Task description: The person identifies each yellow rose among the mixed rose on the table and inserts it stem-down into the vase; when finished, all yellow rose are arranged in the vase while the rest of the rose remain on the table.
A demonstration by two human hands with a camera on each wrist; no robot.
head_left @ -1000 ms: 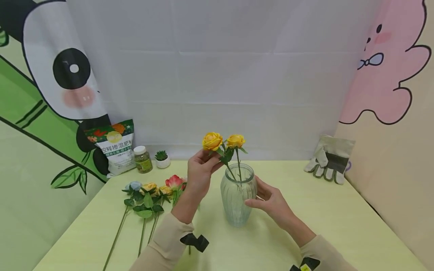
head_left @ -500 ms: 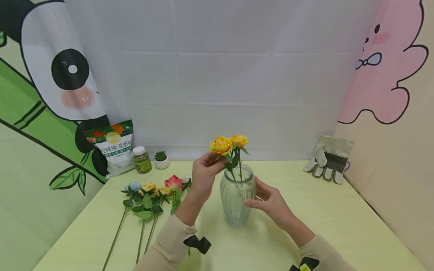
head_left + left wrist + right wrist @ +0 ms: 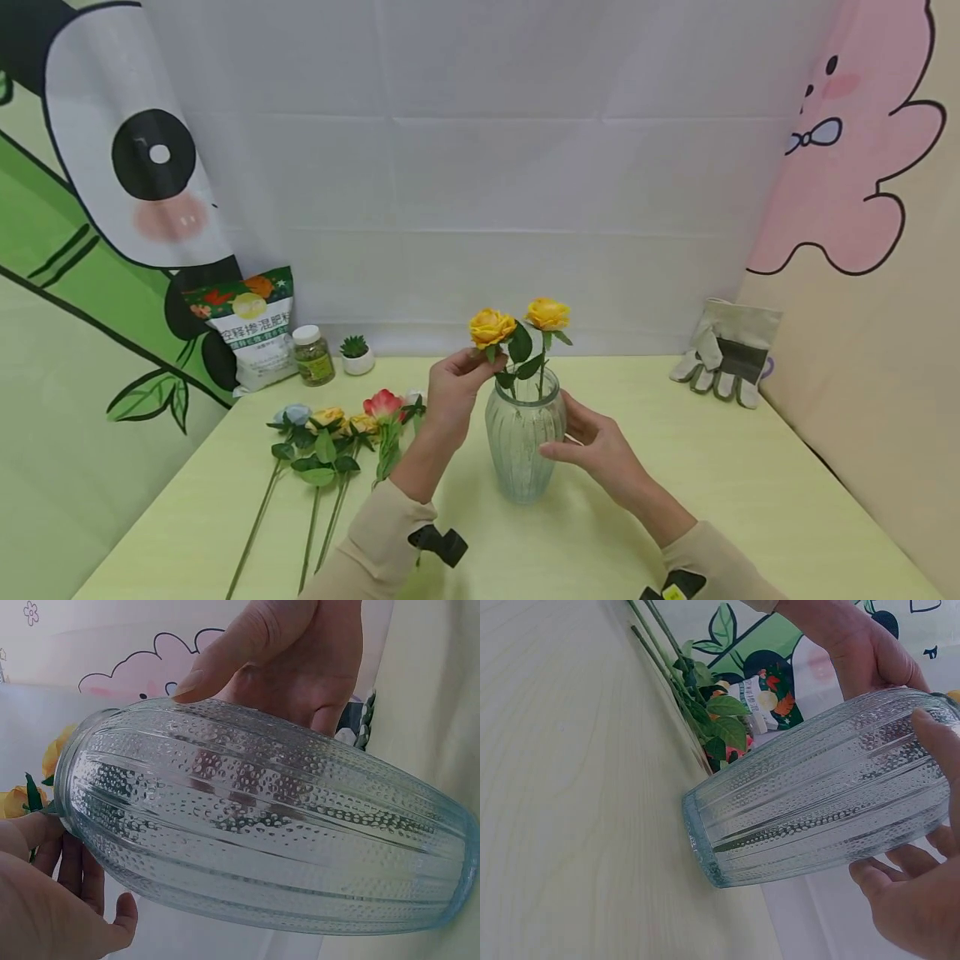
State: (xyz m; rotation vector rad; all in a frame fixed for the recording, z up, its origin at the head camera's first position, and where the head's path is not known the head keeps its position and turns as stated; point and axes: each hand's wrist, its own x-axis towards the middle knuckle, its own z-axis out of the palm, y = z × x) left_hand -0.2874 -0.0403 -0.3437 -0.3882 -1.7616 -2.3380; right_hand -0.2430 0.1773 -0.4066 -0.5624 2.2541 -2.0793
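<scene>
A clear ribbed glass vase (image 3: 523,454) stands upright on the table, its bumpy surface plain in the left wrist view. My right hand (image 3: 603,450) holds the vase's right side, thumb in front and fingers reaching behind. Two yellow roses rise from the mouth with their stems inside: a left rose (image 3: 491,327) and a right rose (image 3: 548,314). Just under the left bloom, my left hand (image 3: 452,396) pinches the stem by the rim. The exact fingertip contact is partly hidden by leaves. The right rose leans on the rim untouched.
Left of the vase lie a blue rose (image 3: 294,414), yellow roses (image 3: 327,417) and a red flower (image 3: 384,405), stems toward me. Farther back stand a fertilizer bag (image 3: 258,342), a lidded jar (image 3: 314,358) and a potted succulent (image 3: 357,360). Gloves (image 3: 723,358) rest back right.
My left hand has moved slightly right with the left rose, now lower. The right rose has shifted right, and the blooms now stand apart. My right hand stays on the vase.
</scene>
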